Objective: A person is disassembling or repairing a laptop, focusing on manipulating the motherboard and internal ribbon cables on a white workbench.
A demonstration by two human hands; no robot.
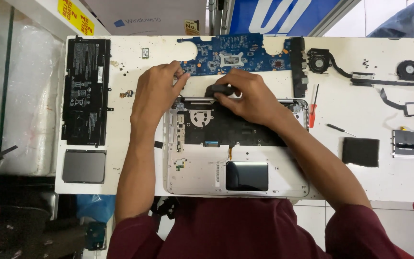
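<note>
Head view: my right hand (247, 93) pinches a small black part (219, 89) at the silver laptop base's (192, 168) twelve-o'clock hinge edge, left hand (156, 91) half-closed, fingertips steadying at eleven; I'd lift slowly, keeping the base flat on the surface (130, 158).
</note>
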